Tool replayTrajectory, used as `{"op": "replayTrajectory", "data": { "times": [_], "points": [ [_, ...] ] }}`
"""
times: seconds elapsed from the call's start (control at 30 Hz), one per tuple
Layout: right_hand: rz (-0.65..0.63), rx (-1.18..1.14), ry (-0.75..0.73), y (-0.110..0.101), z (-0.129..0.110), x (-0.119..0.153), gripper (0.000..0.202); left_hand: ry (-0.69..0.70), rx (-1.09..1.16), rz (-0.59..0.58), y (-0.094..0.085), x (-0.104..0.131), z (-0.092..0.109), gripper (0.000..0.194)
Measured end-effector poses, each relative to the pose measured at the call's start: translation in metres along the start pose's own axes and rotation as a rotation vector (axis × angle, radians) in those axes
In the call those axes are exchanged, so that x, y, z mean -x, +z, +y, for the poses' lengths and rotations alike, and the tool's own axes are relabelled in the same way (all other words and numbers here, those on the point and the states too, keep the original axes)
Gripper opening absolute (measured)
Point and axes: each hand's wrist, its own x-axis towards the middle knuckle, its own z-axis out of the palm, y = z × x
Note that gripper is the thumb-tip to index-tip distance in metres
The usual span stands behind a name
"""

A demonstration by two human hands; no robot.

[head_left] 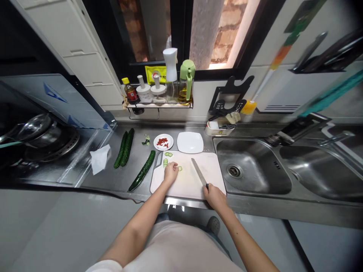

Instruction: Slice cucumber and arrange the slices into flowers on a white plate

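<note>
My right hand (214, 195) is closed around the dark handle of a kitchen knife (199, 172), whose blade points away from me over the white cutting board (184, 189). My left hand (171, 172) rests low over the board's left half, fingers curled together; what lies between them, if anything, is hidden. One cucumber slice (180, 168) lies by its fingertips. Beyond that hand are a small row of cucumber slices (165, 162) and a few more slices (168, 154) near the board's handle. A whole cucumber (142, 170) lies left of the board.
Two cucumbers (124, 148) lie farther left, near a white paper towel (100, 158). Behind the board stand a plate of chopped red pieces (163, 146) and a white square plate (190, 142). Cucumber scraps (146, 140) sit nearby. A double sink (252, 166) is on the right, a pot (42, 132) at left.
</note>
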Motion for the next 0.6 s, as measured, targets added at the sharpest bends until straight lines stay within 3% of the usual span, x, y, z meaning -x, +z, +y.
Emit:
{"op": "replayTrajectory", "data": {
  "times": [0.27,0.6],
  "points": [
    [0.043,0.05,-0.096,-0.007,0.005,0.012,0.041,-0.031,0.026,-0.005,0.001,-0.003,-0.005,0.015],
    [-0.007,0.092,-0.197,-0.008,-0.004,0.037,0.04,-0.029,-0.015,-0.002,0.005,-0.006,-0.009,0.017]
  ]
}}
